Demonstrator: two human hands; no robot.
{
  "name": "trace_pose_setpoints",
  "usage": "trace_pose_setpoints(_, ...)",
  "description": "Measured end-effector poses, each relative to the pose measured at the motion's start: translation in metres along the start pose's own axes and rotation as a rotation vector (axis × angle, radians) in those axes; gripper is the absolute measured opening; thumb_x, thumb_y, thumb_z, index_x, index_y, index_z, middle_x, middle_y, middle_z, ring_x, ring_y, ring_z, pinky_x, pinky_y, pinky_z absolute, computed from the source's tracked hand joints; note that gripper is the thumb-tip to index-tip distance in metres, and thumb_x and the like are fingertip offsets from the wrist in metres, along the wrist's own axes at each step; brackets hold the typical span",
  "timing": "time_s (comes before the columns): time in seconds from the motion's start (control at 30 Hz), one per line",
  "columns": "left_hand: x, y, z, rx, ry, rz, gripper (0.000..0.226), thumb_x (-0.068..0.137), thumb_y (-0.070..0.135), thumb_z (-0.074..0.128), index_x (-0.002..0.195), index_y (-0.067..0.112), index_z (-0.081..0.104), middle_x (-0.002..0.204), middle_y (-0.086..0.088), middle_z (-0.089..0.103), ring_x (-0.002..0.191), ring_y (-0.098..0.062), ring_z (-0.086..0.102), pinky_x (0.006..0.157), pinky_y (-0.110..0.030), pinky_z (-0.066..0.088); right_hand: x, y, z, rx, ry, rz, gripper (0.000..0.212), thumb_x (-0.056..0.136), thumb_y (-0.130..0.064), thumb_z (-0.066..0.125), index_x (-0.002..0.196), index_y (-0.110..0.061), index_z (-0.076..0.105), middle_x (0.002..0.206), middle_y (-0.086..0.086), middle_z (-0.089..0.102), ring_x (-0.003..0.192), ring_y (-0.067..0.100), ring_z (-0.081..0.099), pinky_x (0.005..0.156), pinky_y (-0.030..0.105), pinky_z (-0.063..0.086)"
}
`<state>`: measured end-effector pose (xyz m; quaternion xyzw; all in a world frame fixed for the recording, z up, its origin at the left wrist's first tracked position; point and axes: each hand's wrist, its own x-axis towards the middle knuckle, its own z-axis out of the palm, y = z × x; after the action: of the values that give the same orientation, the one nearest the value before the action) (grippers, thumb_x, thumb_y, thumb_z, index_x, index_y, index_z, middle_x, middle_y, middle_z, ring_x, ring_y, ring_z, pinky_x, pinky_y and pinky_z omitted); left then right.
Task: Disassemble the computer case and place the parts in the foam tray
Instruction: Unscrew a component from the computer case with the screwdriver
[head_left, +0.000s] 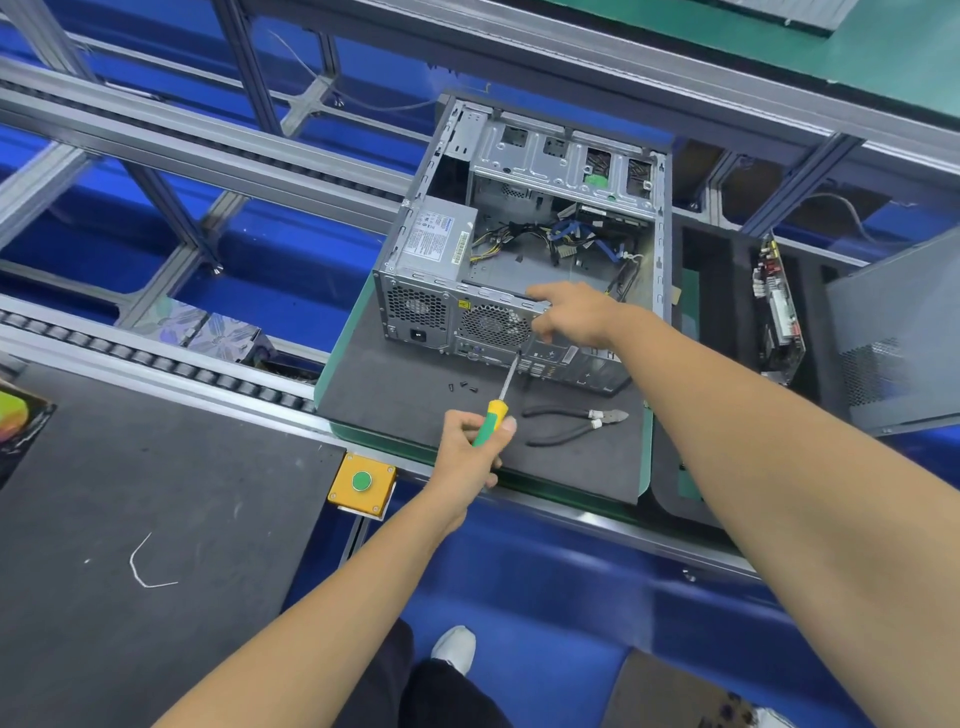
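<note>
An open grey computer case (519, 228) lies on a black mat (415, 395), its side panel off and cables and a power supply (436, 239) visible inside. My left hand (470, 449) grips a green and yellow screwdriver (497, 410), whose tip touches the case's rear panel below the fan grille. My right hand (574, 314) rests on the rear top edge of the case, fingers curled over the rim. To the right stands the black foam tray (722, 291), holding a circuit board (776, 312) upright in a slot.
Black-handled cutters (571, 423) and several small screws (464, 386) lie on the mat near the case. The grey side panel (898, 332) leans at the right. A yellow box with a green button (362, 482) sits on the conveyor rail. Another dark mat (130, 519) lies at the left.
</note>
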<state>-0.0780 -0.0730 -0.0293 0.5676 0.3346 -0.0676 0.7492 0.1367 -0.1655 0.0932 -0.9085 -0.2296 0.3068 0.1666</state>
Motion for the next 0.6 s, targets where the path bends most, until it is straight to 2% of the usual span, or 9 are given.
trace_pose_setpoints(0.07, 0.002, -0.003, -0.003, 0.0, 0.034, 0.037, 0.038, 0.088, 0.041, 0.079, 0.102, 0.017, 0.052, 0.093, -0.003, 0.06, 0.061, -0.005, 0.059, 0.051, -0.021, 0.047, 0.001, 0.0, 0.001, 0.005, -0.003, 0.002, 0.069, 0.083, -0.016, 0.065, 0.15, -0.025, 0.046, 0.102, 0.009, 0.067, 0.08, 0.021, 0.06, 0.065, 0.032, 0.043)
trace_pose_setpoints(0.17, 0.004, 0.0, -0.007, -0.064, 0.04, 0.005, 0.034, 0.091, 0.039, 0.077, 0.096, 0.012, 0.057, 0.084, -0.004, 0.063, 0.064, -0.011, 0.069, 0.046, -0.023, 0.045, 0.002, 0.001, 0.001, -0.006, 0.001, -0.001, 0.069, 0.083, -0.017, 0.064, 0.149, -0.024, 0.047, 0.104, 0.007, 0.065, 0.084, 0.023, 0.059, 0.069, 0.034, 0.046)
trace_pose_setpoints(0.27, 0.003, 0.006, -0.006, -0.102, -0.098, -0.068, 0.037, 0.1, 0.046, 0.063, 0.103, 0.009, 0.065, 0.084, -0.004, 0.072, 0.079, -0.019, 0.076, 0.052, -0.026, 0.053, 0.002, 0.001, 0.001, -0.002, 0.0, -0.001, 0.068, 0.083, -0.017, 0.064, 0.149, -0.024, 0.047, 0.104, 0.008, 0.065, 0.079, 0.019, 0.059, 0.071, 0.036, 0.048)
trace_pose_setpoints(0.37, -0.002, 0.009, -0.001, -0.152, -0.206, -0.161, 0.044, 0.106, 0.049, 0.048, 0.107, 0.012, 0.071, 0.08, 0.0, 0.07, 0.07, -0.013, 0.069, 0.054, -0.024, 0.052, 0.002, 0.001, 0.001, -0.004, 0.001, -0.001, 0.069, 0.083, -0.017, 0.065, 0.149, -0.025, 0.046, 0.1, 0.007, 0.066, 0.077, 0.017, 0.059, 0.067, 0.033, 0.046)
trace_pose_setpoints(0.47, -0.004, 0.01, 0.001, -0.211, -0.146, -0.231, 0.046, 0.109, 0.047, 0.042, 0.106, 0.013, 0.073, 0.076, 0.005, 0.066, 0.058, -0.007, 0.055, 0.047, -0.022, 0.043, 0.002, 0.0, 0.001, -0.002, -0.005, 0.005, 0.072, 0.082, -0.018, 0.065, 0.15, -0.027, 0.045, 0.098, 0.005, 0.067, 0.074, 0.015, 0.059, 0.065, 0.031, 0.043)
trace_pose_setpoints(0.53, -0.004, 0.01, 0.006, -0.211, -0.112, -0.209, 0.039, 0.108, 0.044, 0.046, 0.111, 0.011, 0.067, 0.081, 0.002, 0.064, 0.055, -0.007, 0.051, 0.044, -0.023, 0.039, 0.002, 0.001, 0.001, 0.003, -0.004, 0.008, 0.073, 0.081, -0.018, 0.065, 0.15, -0.028, 0.045, 0.096, 0.002, 0.066, 0.075, 0.014, 0.058, 0.065, 0.03, 0.042)
trace_pose_setpoints(0.6, -0.003, 0.01, 0.011, -0.155, -0.062, -0.137, 0.033, 0.102, 0.042, 0.06, 0.115, 0.012, 0.056, 0.093, -0.002, 0.059, 0.055, -0.007, 0.051, 0.043, -0.024, 0.038, 0.002, 0.001, 0.001, 0.005, 0.002, 0.012, 0.073, 0.08, -0.018, 0.065, 0.15, -0.029, 0.045, 0.093, -0.001, 0.065, 0.072, 0.013, 0.057, 0.063, 0.029, 0.04)
